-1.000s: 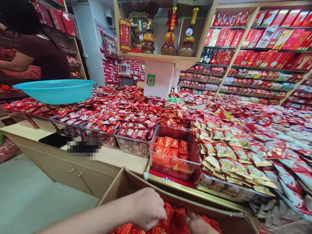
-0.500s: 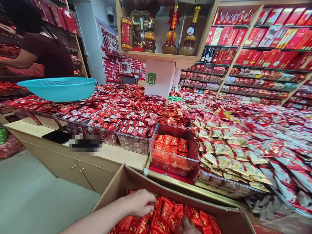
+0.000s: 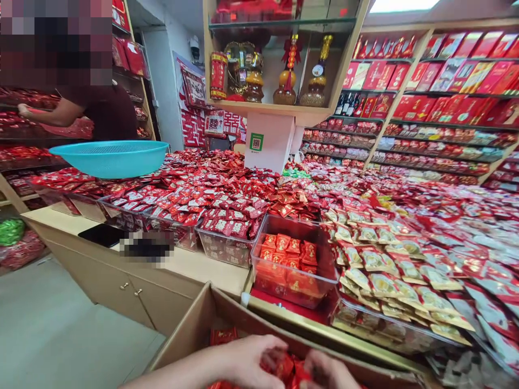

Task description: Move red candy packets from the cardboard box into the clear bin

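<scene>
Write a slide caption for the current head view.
Two hands among red packets in a cardboard box, beside a counter heaped with wrapped sweets.

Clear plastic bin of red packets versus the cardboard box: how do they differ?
The plastic bin is see-through; the cardboard box is opaque brown. The left hand and right hand are in the box, neither in the bin. Both containers are open-topped and hold red packets.

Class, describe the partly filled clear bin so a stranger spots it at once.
Start at the wooden display cabinet. Below it, just beyond the open cardboard box, sits a clear plastic bin. Its red packets lie below the rim; the bins beside it are heaped high.
</scene>
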`<act>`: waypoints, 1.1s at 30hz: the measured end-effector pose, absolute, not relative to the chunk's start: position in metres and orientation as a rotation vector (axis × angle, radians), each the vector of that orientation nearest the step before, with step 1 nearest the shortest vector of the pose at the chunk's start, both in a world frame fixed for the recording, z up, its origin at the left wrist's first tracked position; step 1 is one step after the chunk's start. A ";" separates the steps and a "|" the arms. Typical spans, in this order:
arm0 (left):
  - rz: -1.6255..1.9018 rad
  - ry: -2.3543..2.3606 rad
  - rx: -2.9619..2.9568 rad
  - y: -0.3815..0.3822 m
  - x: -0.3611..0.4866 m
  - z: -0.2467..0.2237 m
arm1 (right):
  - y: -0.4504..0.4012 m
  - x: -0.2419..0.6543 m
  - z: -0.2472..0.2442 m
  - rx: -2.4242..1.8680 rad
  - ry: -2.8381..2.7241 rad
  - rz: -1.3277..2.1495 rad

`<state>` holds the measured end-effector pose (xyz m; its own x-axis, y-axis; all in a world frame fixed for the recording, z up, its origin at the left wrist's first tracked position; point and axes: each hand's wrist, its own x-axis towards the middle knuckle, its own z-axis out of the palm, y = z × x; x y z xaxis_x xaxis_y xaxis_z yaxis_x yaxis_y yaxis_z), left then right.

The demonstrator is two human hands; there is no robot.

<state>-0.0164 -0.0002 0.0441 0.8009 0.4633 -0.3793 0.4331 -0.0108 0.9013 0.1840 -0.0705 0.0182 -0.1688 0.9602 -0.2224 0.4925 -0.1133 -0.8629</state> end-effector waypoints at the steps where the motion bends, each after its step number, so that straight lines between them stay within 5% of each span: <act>1: 0.047 0.627 1.531 -0.003 -0.011 0.052 | -0.069 0.182 0.032 -1.511 -1.538 1.268; 6: 0.244 0.506 1.283 -0.015 0.005 0.083 | -0.065 0.167 0.080 -1.224 -1.010 1.371; 12: 0.306 0.436 1.161 -0.017 0.001 0.086 | -0.063 0.153 0.076 -1.029 -0.591 1.536; 33: 0.246 0.605 1.367 -0.020 -0.012 0.058 | -0.069 0.162 0.049 -1.215 -1.037 1.331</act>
<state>-0.0115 -0.0195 0.0584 0.8243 0.5025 -0.2607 0.1783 0.2067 0.9620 0.1615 -0.0686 0.0486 0.0211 0.9925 -0.1204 -0.1261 -0.1168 -0.9851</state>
